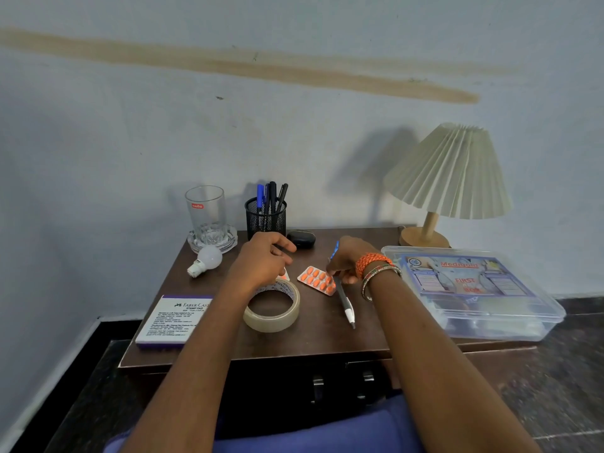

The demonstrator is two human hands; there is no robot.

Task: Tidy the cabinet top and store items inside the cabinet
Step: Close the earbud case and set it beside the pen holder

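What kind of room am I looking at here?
Probably a bedroom or home study corner: a small dark cabinet against a wall carries a pleated table lamp, a mesh pen holder and a first aid box.

Both hands hover over the cabinet top (327, 335); the right hand (346, 259) seemingly pinches a pen (344, 300) beside the pill strip (314, 278).

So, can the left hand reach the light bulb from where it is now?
Probably yes. The light bulb lies uncovered just left of the left hand, with bare cabinet top between them.
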